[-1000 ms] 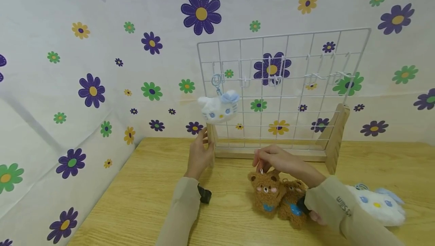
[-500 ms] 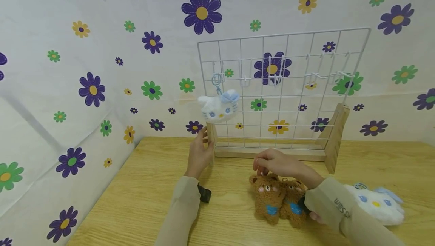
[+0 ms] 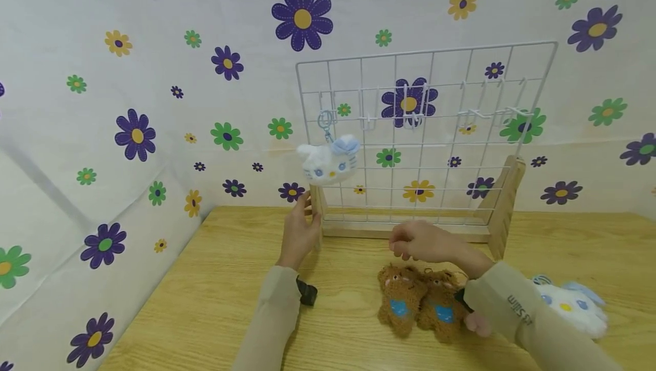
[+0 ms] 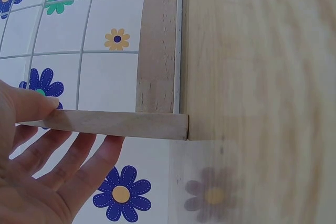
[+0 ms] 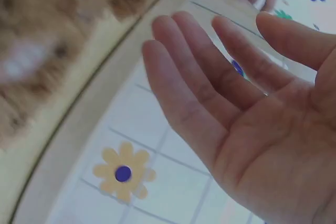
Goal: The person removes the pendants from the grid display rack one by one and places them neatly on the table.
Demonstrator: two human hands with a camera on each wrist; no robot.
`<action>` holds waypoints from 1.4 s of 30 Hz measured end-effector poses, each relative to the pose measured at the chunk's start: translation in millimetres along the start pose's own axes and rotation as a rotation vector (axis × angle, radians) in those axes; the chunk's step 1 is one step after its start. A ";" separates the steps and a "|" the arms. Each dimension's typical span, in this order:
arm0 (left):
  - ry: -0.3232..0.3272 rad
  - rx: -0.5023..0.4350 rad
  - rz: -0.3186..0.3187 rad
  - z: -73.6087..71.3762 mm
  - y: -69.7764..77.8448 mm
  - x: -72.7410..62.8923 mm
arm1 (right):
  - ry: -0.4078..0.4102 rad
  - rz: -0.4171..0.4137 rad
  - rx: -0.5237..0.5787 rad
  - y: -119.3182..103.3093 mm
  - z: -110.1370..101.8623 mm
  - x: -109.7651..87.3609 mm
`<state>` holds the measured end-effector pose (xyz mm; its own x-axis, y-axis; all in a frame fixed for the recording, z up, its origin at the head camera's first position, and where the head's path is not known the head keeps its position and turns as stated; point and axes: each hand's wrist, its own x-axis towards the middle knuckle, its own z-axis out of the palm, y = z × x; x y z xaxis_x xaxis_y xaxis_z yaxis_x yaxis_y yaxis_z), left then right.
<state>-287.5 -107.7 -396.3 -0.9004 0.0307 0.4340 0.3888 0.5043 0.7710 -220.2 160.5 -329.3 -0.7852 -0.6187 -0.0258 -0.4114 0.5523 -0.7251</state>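
Note:
My left hand [image 3: 299,235] holds the wooden side leg [image 4: 121,124] of a white wire grid rack [image 3: 420,145], thumb on one face and fingers on the other. Above it, a white plush cat-head keychain [image 3: 330,163] with a blue bow hangs from a hook by its ring. My right hand [image 3: 424,241] hovers over the table before the rack, holding nothing; the right wrist view shows its fingers relaxed and spread. Just below it, two brown plush bear keychains [image 3: 400,303] with blue bellies lie side by side on the table.
Another white plush cat head [image 3: 574,308] lies at the right, partly behind the right sleeve. Several white hooks [image 3: 410,118] stick out from the grid. A small pink thing [image 3: 478,324] shows beneath the right wrist. A flower-printed cloth [image 3: 169,75] backs the wooden table [image 3: 338,331].
My right hand has let go of the left bear's loop and risen slightly to the right. That bear, earlier held upright, now lies back on the table. My left hand stays at the rack.

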 end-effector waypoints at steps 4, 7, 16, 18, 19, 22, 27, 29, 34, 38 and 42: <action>0.001 0.008 0.015 -0.8 -1.7 0.3 | 0.084 0.006 0.023 -7.7 -12.9 0.2; -0.002 0.001 0.023 -1.0 -2.4 0.4 | 0.179 0.014 0.053 -13.0 -21.1 2.0; -0.008 -0.019 0.029 0.3 -3.6 0.0 | 0.391 0.058 0.161 -28.2 -38.5 8.8; -0.009 -0.017 0.032 0.3 -3.8 -0.1 | 0.416 0.055 0.188 -31.2 -40.3 11.0; -0.009 -0.016 0.034 0.3 -3.9 -0.2 | 0.428 0.052 0.196 -32.8 -41.1 11.9; -0.006 -0.012 0.045 0.0 -3.9 -0.3 | 0.461 0.042 0.225 -37.4 -42.6 14.5; -0.002 -0.015 0.056 -0.7 -2.9 -0.4 | 0.495 0.033 0.259 -43.7 -44.8 19.2; -0.003 -0.018 0.058 -0.5 -2.6 -0.5 | 0.507 0.032 0.280 -46.2 -45.6 21.1; -0.001 -0.026 0.054 -0.1 -3.0 -1.1 | 0.537 0.024 0.347 -53.1 -47.3 26.7; 0.001 -0.027 0.064 -0.5 -3.7 -1.5 | 0.557 0.012 0.395 -59.4 -48.0 30.2; 0.002 -0.017 0.072 -0.7 -3.2 -1.0 | 0.572 0.002 0.434 -63.5 -49.3 33.5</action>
<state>-287.6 -110.0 -398.9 -0.8695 0.0645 0.4898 0.4560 0.4863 0.7454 -243.2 132.2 -250.1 -0.9541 -0.1630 0.2512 -0.2820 0.2073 -0.9367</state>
